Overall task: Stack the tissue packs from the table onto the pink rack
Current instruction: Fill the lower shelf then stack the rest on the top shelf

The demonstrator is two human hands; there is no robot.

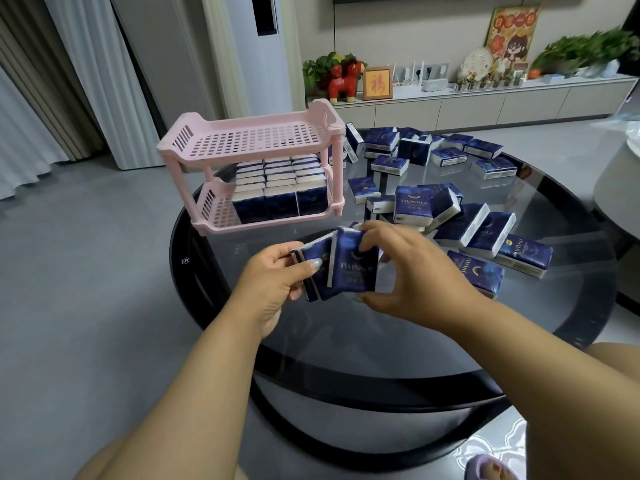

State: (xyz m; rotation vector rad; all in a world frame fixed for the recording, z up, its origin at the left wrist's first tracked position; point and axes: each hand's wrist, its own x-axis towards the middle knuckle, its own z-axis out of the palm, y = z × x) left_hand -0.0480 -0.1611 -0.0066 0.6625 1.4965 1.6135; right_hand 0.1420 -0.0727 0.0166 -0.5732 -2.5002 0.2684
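I see my left hand [273, 275] and right hand [408, 271] both closed on a bunch of packs [346, 268] above the table's [571, 209] near edge, before the rack [256, 140].

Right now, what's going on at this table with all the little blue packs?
A person is loading tissue packs onto a pink rack on a round glass table. The left hand and right hand together hold a few packs above the table. The rack's lower shelf is filled with upright packs; the top shelf is bare. Many loose packs remain scattered.
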